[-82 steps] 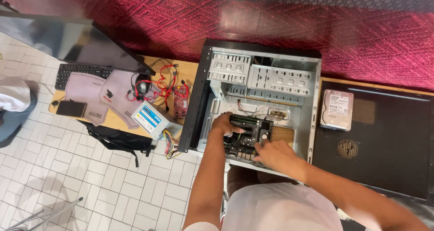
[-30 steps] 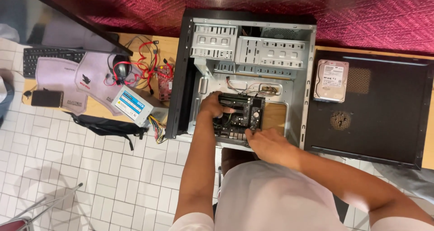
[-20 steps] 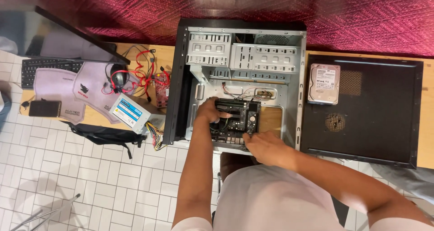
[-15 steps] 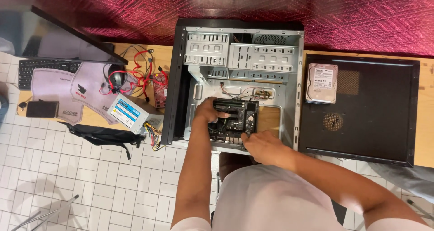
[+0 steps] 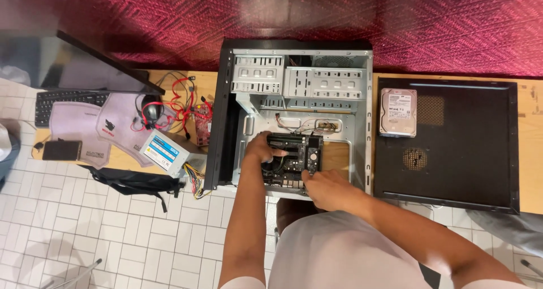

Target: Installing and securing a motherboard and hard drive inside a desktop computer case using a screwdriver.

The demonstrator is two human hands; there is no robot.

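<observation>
Hands barely shifted since half a second ago, both still on the motherboard [image 5: 293,160] inside the open case [image 5: 294,96].
Left hand [image 5: 261,149] grips board's left edge, fingers curled over it; right hand [image 5: 327,188] pinches its lower right corner. Board lies flat between both hands, low in case.

Both hands forward, left hand [image 5: 261,149] and right hand [image 5: 328,189], fingers curled.
</observation>
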